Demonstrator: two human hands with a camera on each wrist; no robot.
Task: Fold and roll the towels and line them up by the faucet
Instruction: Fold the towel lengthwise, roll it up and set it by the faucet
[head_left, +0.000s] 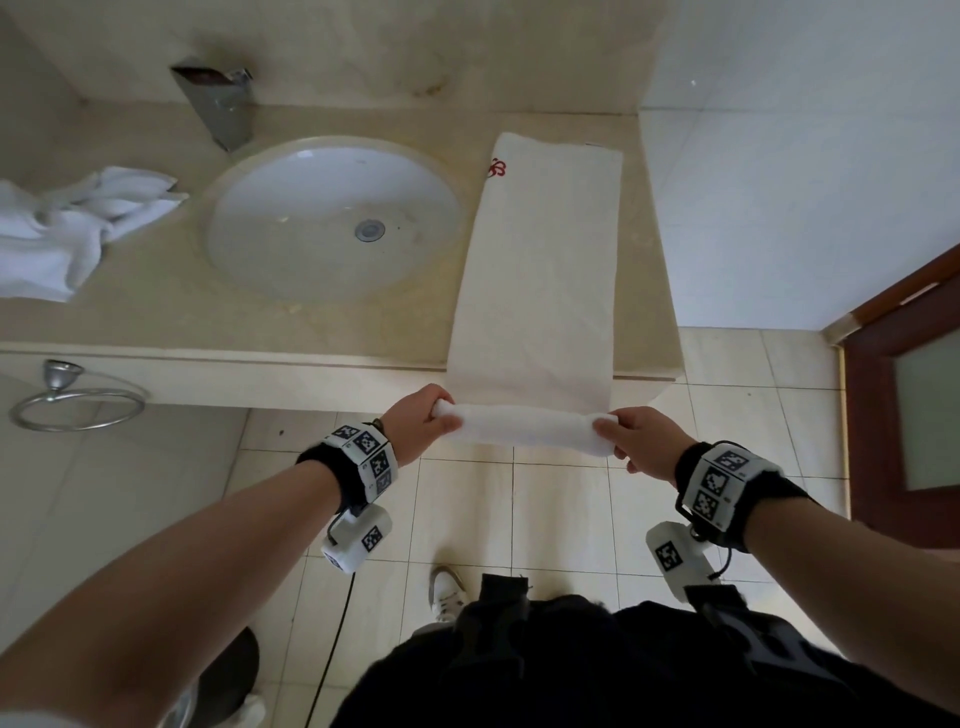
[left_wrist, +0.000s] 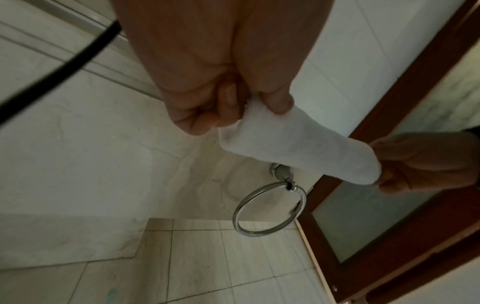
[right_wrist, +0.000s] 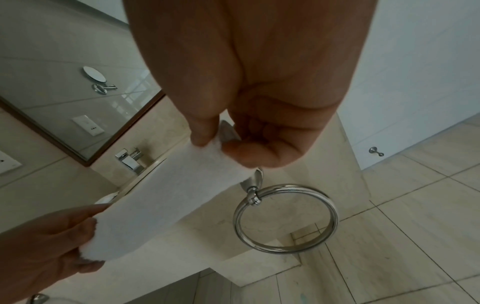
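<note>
A long folded white towel (head_left: 540, 260) with a red emblem lies along the counter right of the sink and hangs over the front edge. Its near end is rolled into a short roll (head_left: 524, 428) held in the air in front of the counter. My left hand (head_left: 423, 421) pinches the roll's left end (left_wrist: 233, 131), thumb on top. My right hand (head_left: 636, 439) pinches the right end (right_wrist: 207, 156). The chrome faucet (head_left: 221, 101) stands behind the sink at the back wall. A second white towel (head_left: 67, 223) lies crumpled on the counter at far left.
The round white sink (head_left: 332, 218) is set into the beige counter (head_left: 156, 291). A chrome towel ring (head_left: 72, 402) hangs below the counter front at left. A white tiled wall bounds the counter's right end; a brown door (head_left: 904, 410) stands at right. Tiled floor below.
</note>
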